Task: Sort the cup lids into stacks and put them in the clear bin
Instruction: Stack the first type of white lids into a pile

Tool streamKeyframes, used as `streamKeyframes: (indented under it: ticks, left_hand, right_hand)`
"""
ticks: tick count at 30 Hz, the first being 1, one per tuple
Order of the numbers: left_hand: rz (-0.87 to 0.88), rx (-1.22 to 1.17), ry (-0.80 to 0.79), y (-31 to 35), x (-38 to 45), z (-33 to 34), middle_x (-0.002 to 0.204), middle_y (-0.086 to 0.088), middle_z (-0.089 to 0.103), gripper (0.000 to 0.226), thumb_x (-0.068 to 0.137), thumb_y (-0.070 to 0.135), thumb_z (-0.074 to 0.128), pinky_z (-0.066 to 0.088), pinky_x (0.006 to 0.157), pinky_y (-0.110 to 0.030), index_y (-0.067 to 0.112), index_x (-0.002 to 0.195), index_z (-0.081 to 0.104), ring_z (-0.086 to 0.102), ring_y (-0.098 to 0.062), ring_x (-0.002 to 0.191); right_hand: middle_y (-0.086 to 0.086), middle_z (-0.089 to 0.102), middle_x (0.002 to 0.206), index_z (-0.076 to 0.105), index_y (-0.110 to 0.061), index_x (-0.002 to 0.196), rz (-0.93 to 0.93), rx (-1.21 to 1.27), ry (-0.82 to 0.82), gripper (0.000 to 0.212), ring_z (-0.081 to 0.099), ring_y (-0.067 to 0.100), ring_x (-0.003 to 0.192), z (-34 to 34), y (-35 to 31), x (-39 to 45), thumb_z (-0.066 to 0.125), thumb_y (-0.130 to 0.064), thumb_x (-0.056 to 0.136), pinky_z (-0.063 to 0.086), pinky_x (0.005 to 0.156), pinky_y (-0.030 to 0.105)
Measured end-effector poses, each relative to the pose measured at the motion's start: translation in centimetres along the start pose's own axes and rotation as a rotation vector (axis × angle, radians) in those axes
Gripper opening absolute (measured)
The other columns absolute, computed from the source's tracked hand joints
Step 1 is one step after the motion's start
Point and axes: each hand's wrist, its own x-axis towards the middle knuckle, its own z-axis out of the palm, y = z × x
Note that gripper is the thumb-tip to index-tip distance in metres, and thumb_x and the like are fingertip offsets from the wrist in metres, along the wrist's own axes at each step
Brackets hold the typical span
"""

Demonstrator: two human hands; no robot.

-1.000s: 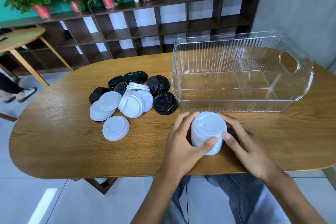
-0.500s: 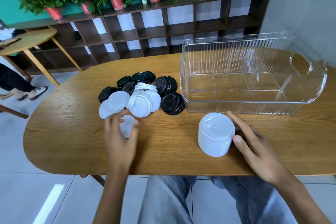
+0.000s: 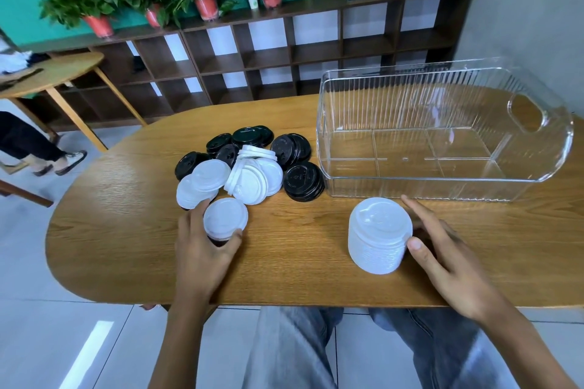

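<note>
A tall stack of white lids (image 3: 379, 234) stands on the wooden table (image 3: 284, 262) in front of the clear bin (image 3: 442, 186), which holds nothing. My right hand (image 3: 442, 249) rests against the stack's right side, thumb touching it. My left hand (image 3: 202, 246) grips a single white lid (image 3: 225, 218), tilted up off the table, just in front of the loose pile. That pile mixes white lids (image 3: 252, 180) and black lids (image 3: 303, 180) left of the bin.
Behind the table runs a dark open shelf (image 3: 284, 50) with potted plants, a bottle and a cushion on top. A second wooden table (image 3: 47, 73) and a seated person's legs (image 3: 31, 145) are at the left. My own legs show below the table's front edge.
My left hand left the white stack, went left to the pile and took hold of a single white lid. My right hand stayed beside the stack.
</note>
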Motion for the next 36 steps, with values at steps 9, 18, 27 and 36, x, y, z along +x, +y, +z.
streamKeyframes:
  ticks: [9, 18, 27, 36]
  left_hand:
    - [0.006, -0.106, 0.072, -0.3, -0.1, 0.1, 0.129, 0.008, 0.039, 0.079, 0.08, 0.021, 0.087, 0.042, 0.1, -0.035, 0.021, 0.147, 0.046, 0.047, -0.012, 0.117]
    - [0.127, -0.341, 0.188, 1.5, -1.8, 0.1, 0.129, 0.014, 0.059, 0.068, 0.076, 0.044, 0.08, 0.053, 0.099, -0.047, 0.027, 0.137, 0.054, 0.06, -0.01, 0.115]
    - [0.434, -0.509, -0.239, 11.5, -5.7, 5.7, 0.14, 0.017, 0.058, 0.079, 0.078, 0.047, 0.084, 0.044, 0.106, -0.021, 0.038, 0.146, 0.046, 0.058, -0.012, 0.13]
    - [0.463, -0.361, -0.396, 13.0, -5.5, 7.3, 0.138, 0.023, 0.056, 0.086, 0.076, 0.048, 0.081, 0.041, 0.113, -0.032, 0.044, 0.15, 0.037, 0.052, -0.007, 0.134]
  right_hand:
    - [-0.034, 0.056, 0.124, 0.025, -0.058, 0.148, 0.008, -0.009, 0.006, 0.058, 0.047, 0.001, 0.128, 0.0, 0.3, 0.0, 0.036, -0.068, 0.092, 0.039, 0.108, 0.042]
    - [-0.04, 0.052, 0.124, 0.025, -0.061, 0.146, 0.016, -0.025, 0.012, 0.057, 0.043, -0.005, 0.129, 0.0, 0.0, 0.0, 0.034, -0.07, 0.091, 0.036, 0.11, 0.04]
    - [-0.032, 0.055, 0.13, 0.027, -0.059, 0.147, 0.013, -0.013, -0.007, 0.055, 0.044, -0.001, 0.129, -0.2, -0.2, -0.1, 0.03, -0.07, 0.092, 0.037, 0.109, 0.039]
    - [-0.033, 0.052, 0.138, 0.036, -0.054, 0.145, -0.005, 0.008, -0.005, 0.05, 0.049, 0.005, 0.121, -0.3, -0.3, -0.1, 0.021, -0.062, 0.098, 0.037, 0.108, 0.042]
